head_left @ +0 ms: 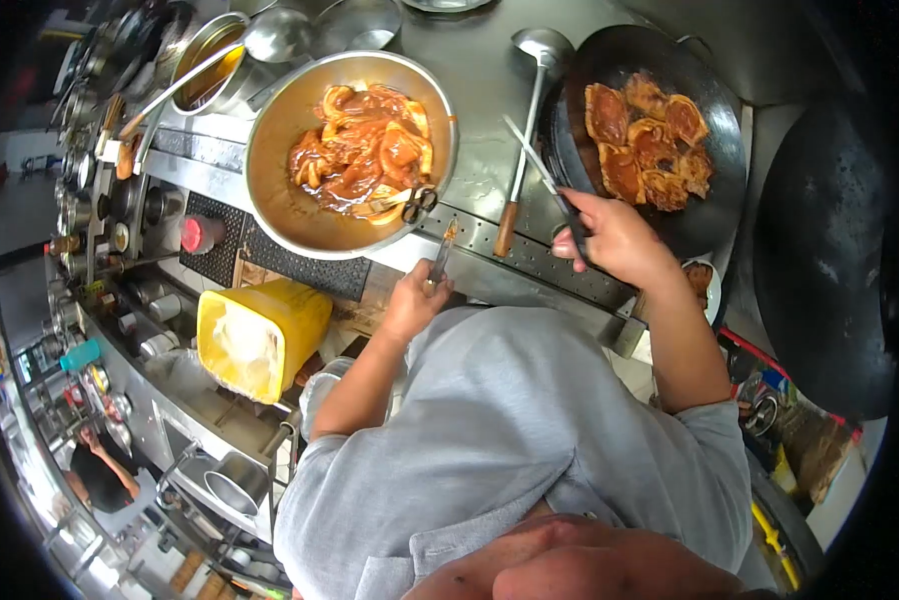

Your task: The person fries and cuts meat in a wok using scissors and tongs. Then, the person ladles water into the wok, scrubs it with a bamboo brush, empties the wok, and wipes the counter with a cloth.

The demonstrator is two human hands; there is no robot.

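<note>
My right hand (609,235) is closed round the dark handle of a knife-like tool (536,158), its thin metal blade pointing up and left beside the wok. In my left hand (417,298) is a short metal tool (443,252) with a sauce-stained tip; its exact kind is unclear. Just beyond that hand stands a large steel bowl (269,200) of raw meat slices (369,140) in reddish sauce. Black looped handles (419,206) and a flat wooden piece (381,205) rest at its near side. Browned meat slices (649,145) lie in the black wok (709,185) at right.
A ladle (541,45) with a wooden handle lies between bowl and wok. Another ladle (274,38) rests over a pot of oily liquid (204,75). A yellow bin (304,315) stands lower left. A second wok (824,260) is far right. Another person (104,470) is at far left.
</note>
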